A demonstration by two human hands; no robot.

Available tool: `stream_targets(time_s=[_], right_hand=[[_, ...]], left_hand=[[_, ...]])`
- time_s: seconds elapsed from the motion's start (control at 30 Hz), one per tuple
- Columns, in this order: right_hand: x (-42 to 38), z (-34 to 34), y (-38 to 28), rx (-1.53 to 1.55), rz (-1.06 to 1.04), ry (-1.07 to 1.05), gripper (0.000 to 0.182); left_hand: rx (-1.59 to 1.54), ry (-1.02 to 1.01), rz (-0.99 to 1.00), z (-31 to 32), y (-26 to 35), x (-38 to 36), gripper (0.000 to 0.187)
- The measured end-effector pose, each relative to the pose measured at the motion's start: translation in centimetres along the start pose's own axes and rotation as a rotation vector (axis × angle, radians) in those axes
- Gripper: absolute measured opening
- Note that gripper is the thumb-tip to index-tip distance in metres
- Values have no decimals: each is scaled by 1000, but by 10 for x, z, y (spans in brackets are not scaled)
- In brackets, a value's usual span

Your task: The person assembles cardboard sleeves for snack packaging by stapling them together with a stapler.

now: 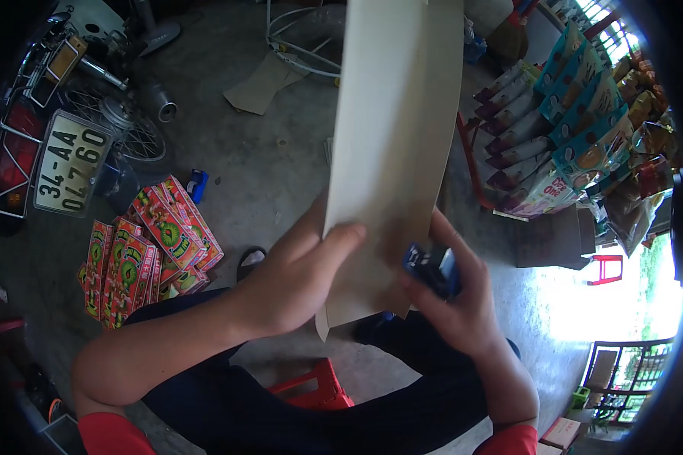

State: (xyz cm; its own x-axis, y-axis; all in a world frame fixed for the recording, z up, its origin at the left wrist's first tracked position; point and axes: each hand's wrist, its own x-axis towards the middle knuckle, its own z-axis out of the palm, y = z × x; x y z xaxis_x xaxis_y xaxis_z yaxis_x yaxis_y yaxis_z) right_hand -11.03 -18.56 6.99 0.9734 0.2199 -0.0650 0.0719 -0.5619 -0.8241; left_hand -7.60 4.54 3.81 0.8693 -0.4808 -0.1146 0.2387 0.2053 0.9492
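Observation:
A long folded sheet of pale cardboard stretches from between my knees up past the top of the view. My left hand grips its left edge, thumb on the inner face and the fingers hidden behind. At its lower right edge is my right hand, closed around a small dark blue and black tool that looks like a stapler. The right index finger reaches up along the cardboard's edge. Flat red printed boxes with green fruit pictures lie piled on the floor at the left.
A motorbike with a plate stands at the left. A blue object and a cardboard scrap lie on the floor. Snack packets hang at the right above a brown box. A red stool is beneath me.

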Motion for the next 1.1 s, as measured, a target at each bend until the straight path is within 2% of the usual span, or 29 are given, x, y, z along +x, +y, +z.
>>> stream_targets(time_s=[0.1,0.17,0.23,0.27,0.37,0.4,0.43,0.5,0.53,0.63,0.7,0.8,0.83,0.87,0.9,1.0,1.1], right_hand=[[-2,10,11,-161,-131,0,85],[-2,15,13,-259,-198,15,88],[-3,12,12,-265,-182,-2,83],[-2,10,12,-268,-175,-10,81],[2,-3,17,3,19,53,69],[8,-3,11,53,-36,178,58],[12,-9,8,111,48,209,57],[15,-22,7,229,222,272,55],[17,-22,11,295,248,350,50],[22,-28,18,320,243,390,45],[21,-26,19,274,253,347,40],[17,-16,19,253,211,241,36],[16,-10,15,253,187,199,36],[10,-8,3,283,260,35,35],[8,-3,2,260,236,2,35],[3,9,7,217,170,-87,37],[3,11,6,195,124,-145,38]], left_hand=[[191,-52,104,4,-6,-3,51],[230,-102,50,4,-3,-4,51],[226,-97,56,3,-5,-3,50],[147,-89,-1,1,-5,-2,49],[-57,-83,-139,-8,-4,5,47],[-99,-91,-162,-11,-5,6,47],[-141,-99,-185,-13,-4,7,46],[-47,-181,-184,-13,-4,6,51],[9,-212,-165,-11,-8,5,52],[91,-275,-150,-7,-5,4,55],[120,-304,-157,-4,0,3,58],[-252,-130,-198,-7,-3,3,79],[-274,-52,-136,-5,2,8,88],[-424,-135,-39,-18,4,9,90],[-580,-227,62,-28,9,10,92],[-378,107,103,-22,22,10,95],[-467,134,93,-22,22,8,96]])
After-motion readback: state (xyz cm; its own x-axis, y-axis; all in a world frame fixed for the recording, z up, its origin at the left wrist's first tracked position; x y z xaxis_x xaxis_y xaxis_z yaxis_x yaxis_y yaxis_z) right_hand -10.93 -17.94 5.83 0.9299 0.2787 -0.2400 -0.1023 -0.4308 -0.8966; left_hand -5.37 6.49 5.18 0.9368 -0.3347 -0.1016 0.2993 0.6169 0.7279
